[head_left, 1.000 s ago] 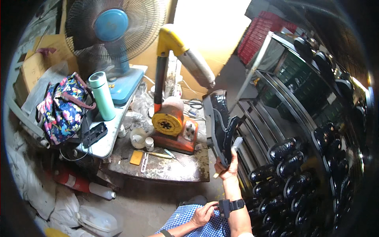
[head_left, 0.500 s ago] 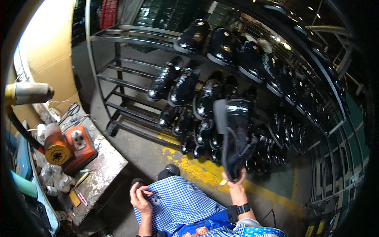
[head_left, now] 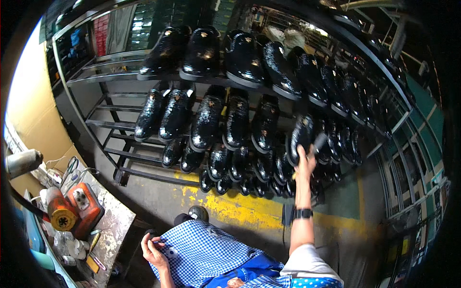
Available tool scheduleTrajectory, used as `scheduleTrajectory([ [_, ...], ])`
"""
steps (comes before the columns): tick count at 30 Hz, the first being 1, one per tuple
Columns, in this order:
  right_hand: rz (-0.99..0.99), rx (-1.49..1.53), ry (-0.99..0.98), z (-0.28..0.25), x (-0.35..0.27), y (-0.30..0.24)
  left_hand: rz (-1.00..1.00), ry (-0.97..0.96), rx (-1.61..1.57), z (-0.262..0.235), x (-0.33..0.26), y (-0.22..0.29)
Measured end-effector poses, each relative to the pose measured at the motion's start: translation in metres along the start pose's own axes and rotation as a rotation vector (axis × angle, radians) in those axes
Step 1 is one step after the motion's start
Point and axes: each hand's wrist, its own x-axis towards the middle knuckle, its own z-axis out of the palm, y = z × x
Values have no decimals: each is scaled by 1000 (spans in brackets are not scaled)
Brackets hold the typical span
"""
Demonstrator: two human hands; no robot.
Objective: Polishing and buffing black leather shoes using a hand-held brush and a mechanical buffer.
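Black shoe (head_left: 302,130) is clamped in the right hand (head_left: 305,167), while the left hand (head_left: 155,254) is loosely parted.

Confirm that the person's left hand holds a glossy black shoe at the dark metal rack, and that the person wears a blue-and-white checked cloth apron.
Not the left hand: the right hand holds the glossy black shoe at the dark metal rack, as the head view shows. The blue-and-white checked cloth apron is as you say.
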Motion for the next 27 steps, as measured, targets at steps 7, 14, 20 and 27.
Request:
scheduleTrajectory([
  [7,-230,176,180,-28,37,42,0,9,100,3,3,-2],
  [14,211,367,297,-64,55,13,6,-65,213,10,3,6],
  [20,303,500,177,-85,86,28,25,-93,286,14,2,8],
  [27,482,943,6,-96,-1,47,0,-82,335,-3,3,-6],
])
